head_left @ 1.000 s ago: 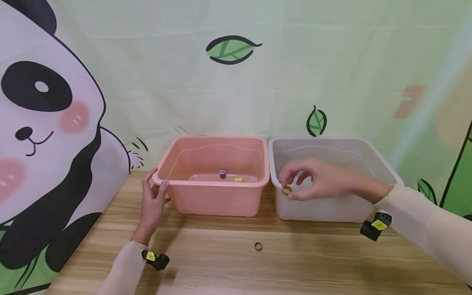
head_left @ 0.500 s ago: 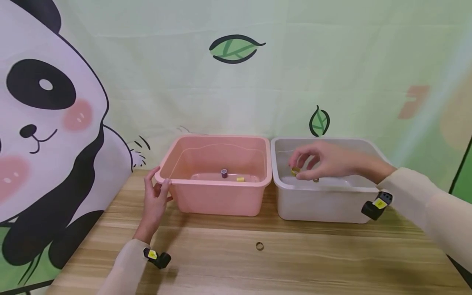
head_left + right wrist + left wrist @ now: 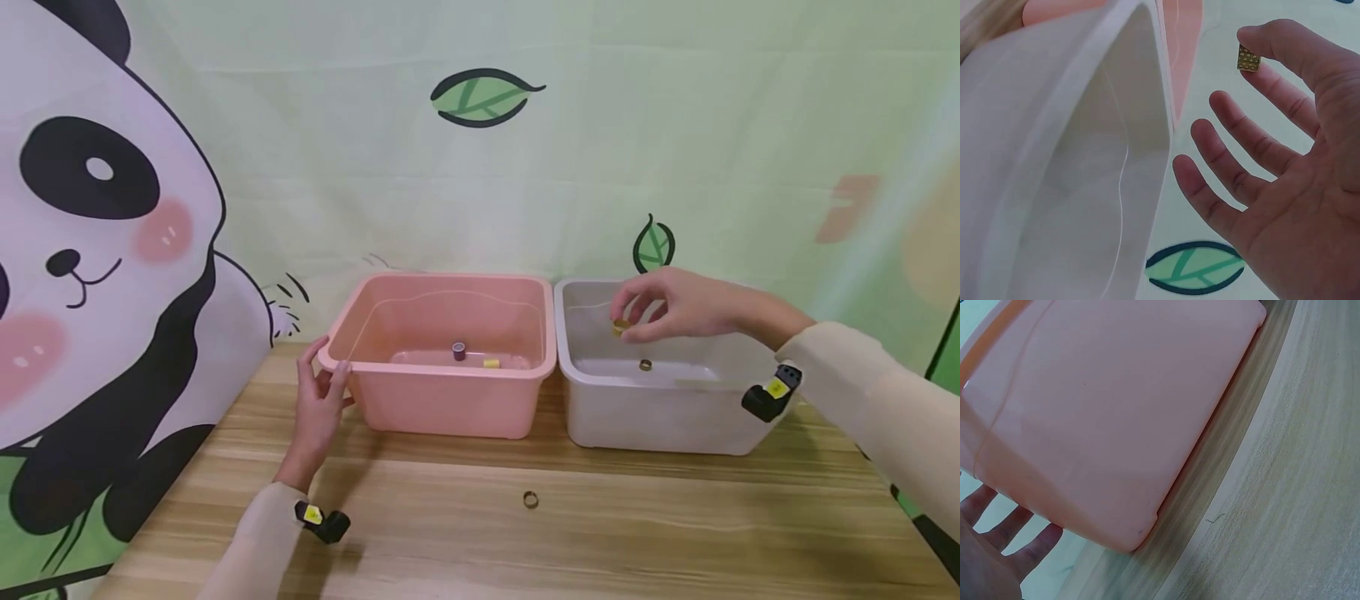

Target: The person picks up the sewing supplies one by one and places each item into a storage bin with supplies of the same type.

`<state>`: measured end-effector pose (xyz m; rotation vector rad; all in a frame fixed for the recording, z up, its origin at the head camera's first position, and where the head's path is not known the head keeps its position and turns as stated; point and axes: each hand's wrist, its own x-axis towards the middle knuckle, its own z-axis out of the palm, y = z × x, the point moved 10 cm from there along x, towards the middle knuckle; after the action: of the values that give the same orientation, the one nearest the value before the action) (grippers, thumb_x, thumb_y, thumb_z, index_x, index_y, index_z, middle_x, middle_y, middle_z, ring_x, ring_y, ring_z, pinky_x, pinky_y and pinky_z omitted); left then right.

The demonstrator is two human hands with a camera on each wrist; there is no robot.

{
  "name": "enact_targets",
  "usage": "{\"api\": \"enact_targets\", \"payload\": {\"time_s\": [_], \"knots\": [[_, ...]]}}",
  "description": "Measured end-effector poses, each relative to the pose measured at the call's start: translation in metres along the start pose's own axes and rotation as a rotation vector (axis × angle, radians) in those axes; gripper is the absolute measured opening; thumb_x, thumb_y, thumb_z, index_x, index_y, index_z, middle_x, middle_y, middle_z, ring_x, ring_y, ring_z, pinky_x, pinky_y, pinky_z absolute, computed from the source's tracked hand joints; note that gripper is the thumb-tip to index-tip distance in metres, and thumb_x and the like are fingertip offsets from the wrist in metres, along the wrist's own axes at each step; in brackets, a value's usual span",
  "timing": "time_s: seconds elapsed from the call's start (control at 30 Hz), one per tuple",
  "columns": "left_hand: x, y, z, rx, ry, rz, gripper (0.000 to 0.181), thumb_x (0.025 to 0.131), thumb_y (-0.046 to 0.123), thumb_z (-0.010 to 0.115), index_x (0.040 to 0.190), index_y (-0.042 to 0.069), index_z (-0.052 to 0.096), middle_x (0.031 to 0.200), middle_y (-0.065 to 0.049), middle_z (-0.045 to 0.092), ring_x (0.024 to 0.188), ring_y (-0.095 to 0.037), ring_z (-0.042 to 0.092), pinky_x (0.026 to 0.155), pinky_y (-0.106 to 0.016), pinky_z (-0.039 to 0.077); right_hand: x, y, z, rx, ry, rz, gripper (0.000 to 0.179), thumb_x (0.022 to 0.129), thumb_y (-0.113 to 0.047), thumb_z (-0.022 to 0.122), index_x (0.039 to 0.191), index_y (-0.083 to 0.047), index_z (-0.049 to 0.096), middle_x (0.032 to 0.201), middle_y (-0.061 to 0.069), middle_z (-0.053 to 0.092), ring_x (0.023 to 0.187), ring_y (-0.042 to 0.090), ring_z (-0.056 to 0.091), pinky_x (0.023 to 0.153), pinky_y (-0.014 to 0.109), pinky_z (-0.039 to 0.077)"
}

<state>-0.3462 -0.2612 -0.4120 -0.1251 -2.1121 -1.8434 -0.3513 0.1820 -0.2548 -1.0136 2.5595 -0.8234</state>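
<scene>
My right hand [image 3: 678, 308] pinches a small gold-coloured ring [image 3: 620, 327] between thumb and index finger, above the inside of the grey plastic tub [image 3: 660, 412]. A dotted surface shows on this ring in the right wrist view, where the other fingers spread apart. Another gold-coloured ring [image 3: 646, 365] lies on the grey tub's floor. At the left, my left hand [image 3: 321, 408] holds the front left corner of the pink plastic tub [image 3: 450, 404], thumb at the front rim and fingers along the left side. On the wooden table in front lies one more ring [image 3: 531, 500].
Inside the pink tub sit a small dark purple cylinder [image 3: 459, 352] and a small yellow cylinder [image 3: 491, 363]. Both tubs stand side by side on the wooden table [image 3: 420, 525]. Behind them hangs a green backdrop [image 3: 345, 150] printed with a panda and leaves.
My right hand has moved up and back with the ring, from the grey tub's front rim to over its inside. The left hand keeps its place on the pink tub.
</scene>
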Motion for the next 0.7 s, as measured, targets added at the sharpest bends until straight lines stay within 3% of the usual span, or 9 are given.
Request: {"api": "enact_targets", "payload": {"time_s": [0.2,0.7], "knots": [[0.000,-0.001,0.000,0.007,-0.002,-0.002,0.059,0.109,0.036,0.050,0.159,0.030,0.019,0.162,-0.009,0.038,0.136,-0.031,0.049,0.086,-0.029,0.057,0.001,0.015,-0.011,-0.039,0.019,0.044,0.017,0.094,-0.015,0.075,0.109,-0.013,0.069,0.107,0.002,0.070,0.105,0.023,0.066,0.090,0.041,0.056],[0.001,0.000,-0.001,0.004,-0.006,0.004,0.059,0.109,0.037,0.050,0.159,0.033,0.020,0.160,-0.008,0.040,0.134,-0.030,0.051,0.087,-0.032,0.058,0.006,0.056,-0.027,-0.020,0.065,0.142,0.018,0.092,-0.009,0.076,0.108,-0.007,0.067,0.109,0.006,0.069,0.108,0.030,0.065,0.084,0.035,0.057]]}}
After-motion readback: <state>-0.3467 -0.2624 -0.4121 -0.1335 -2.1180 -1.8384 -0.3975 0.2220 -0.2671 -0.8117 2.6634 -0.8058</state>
